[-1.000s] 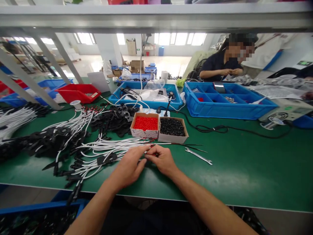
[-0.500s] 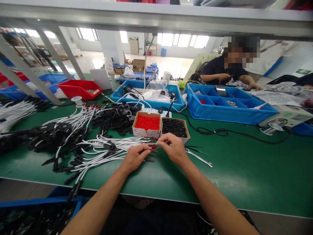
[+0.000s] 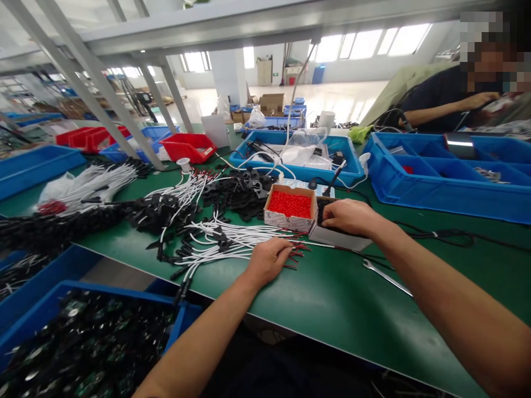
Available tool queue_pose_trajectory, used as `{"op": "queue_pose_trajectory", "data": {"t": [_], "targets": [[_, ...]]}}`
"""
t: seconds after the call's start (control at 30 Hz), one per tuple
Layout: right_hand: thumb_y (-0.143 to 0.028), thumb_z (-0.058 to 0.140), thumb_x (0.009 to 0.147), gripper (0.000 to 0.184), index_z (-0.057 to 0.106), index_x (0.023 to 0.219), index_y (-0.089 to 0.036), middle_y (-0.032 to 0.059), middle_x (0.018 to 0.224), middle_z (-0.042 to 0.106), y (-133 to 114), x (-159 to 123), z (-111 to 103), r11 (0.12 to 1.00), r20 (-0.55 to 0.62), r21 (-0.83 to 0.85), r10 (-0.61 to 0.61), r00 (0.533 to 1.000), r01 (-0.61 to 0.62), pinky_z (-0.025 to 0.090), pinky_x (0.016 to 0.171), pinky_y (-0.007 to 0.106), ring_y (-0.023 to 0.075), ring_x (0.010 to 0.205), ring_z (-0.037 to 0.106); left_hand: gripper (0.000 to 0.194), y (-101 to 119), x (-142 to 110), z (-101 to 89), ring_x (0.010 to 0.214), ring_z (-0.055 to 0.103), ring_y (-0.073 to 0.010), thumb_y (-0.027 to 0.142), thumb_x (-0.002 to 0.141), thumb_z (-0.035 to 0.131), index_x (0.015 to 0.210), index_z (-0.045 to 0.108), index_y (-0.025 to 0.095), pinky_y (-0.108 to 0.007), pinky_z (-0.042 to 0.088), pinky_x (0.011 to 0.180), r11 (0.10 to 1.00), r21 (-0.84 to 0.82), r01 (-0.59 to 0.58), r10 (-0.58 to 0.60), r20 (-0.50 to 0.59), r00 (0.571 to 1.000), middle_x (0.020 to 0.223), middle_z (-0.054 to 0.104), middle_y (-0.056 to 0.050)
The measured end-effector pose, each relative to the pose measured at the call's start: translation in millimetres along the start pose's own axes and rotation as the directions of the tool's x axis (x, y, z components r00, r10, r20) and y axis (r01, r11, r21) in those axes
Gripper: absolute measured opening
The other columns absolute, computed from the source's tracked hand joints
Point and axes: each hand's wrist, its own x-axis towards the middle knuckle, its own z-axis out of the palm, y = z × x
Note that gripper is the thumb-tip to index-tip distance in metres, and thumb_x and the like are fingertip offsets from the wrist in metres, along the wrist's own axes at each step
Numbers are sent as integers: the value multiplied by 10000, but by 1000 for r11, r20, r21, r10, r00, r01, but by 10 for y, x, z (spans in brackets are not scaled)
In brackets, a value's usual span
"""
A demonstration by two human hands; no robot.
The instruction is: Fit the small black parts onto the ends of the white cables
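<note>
My left hand (image 3: 269,261) is closed over the stripped ends of a bundle of white cables (image 3: 232,239), whose thin red and dark wire tips (image 3: 297,254) stick out past the fingers. Thumb and forefinger press together on a cable there. My right hand (image 3: 350,215) reaches into a small carton of black parts (image 3: 326,205), fingers bent down and drawn together; whatever lies between the fingertips is hidden. Directly left of it stands a carton of small red parts (image 3: 290,204). A wrench (image 3: 385,276) lies on the green table below my right forearm.
Blue bins (image 3: 448,190) stand at the back right, with another blue tray (image 3: 348,171) behind the cartons. Black brackets (image 3: 240,193) and more cables lie left. A blue bin of dark parts (image 3: 95,331) sits below the table edge. A co-worker's hand (image 3: 477,100) shows far right.
My right hand has left the cable ends and moved right into the carton of black parts. My left hand stays at the cable ends. The view has swung left and tilted.
</note>
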Motion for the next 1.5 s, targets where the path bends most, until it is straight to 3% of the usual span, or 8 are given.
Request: {"op": "queue_pose_trajectory", "data": {"t": [0.2,0.37,0.57,0.7,0.87,0.97,1.23,1.5], "targets": [[-221,638,700,205,747,863,-282,0,840,698,24,-45,-16,991,32,80,-114,993,111,326,595,261,169,724,590,163,-39,10,26,895,603,-140,226,941,506,973,660,183,-263,454,832,1000,-17,-27,26,-16,1000,945,665,-31],[-241,606,718,161,717,832,-269,-7,854,696,-53,-113,-40,999,2,48,-3,1000,3,316,564,259,185,773,603,187,-80,15,72,910,619,-132,257,935,541,1043,693,241,-261,461,851,998,-56,-6,3,-42,999,980,684,0],[-215,596,812,191,714,962,-206,28,903,694,-64,-270,5,965,-323,237,-29,946,110,409,706,270,177,817,613,201,-81,10,79,859,626,-142,307,932,552,1043,713,263,-272,473,821,999,-42,34,-36,-41,999,946,690,-7],[-357,598,893,217,714,947,-181,47,927,696,-401,-557,189,739,-555,599,105,825,308,458,769,285,172,830,622,192,-74,2,79,865,637,-131,276,923,557,1038,708,255,-256,471,811,999,-41,18,-21,-78,997,959,702,3],[-407,696,810,306,676,983,-156,43,787,668,-926,-715,784,123,-267,963,264,927,242,481,585,261,148,658,591,134,-81,-13,106,738,609,-116,187,863,565,921,686,190,-238,461,711,1000,-23,-11,7,-168,986,829,679,-1],[-384,759,743,348,664,975,-143,55,804,679,-1017,-671,1014,-127,-134,978,246,960,169,506,600,261,154,694,618,122,-67,-13,114,663,577,-104,163,844,555,877,672,173,-228,446,655,1000,-19,6,-9,-164,986,779,663,-1],[-323,801,708,337,638,942,-144,39,769,682,-1000,-632,1041,-281,-118,946,161,980,161,528,639,256,130,671,629,133,-43,10,121,666,591,-97,179,842,582,903,700,186,-218,447,649,999,-33,-26,21,-128,992,830,701,-1],[-326,807,691,323,640,901,-145,30,769,681,-1029,-620,1067,-278,-106,950,131,986,139,526,647,266,123,655,624,112,-36,18,123,627,566,-92,189,838,583,866,692,188,-219,418,624,1000,-7,-11,10,-85,996,779,687,11]]}}
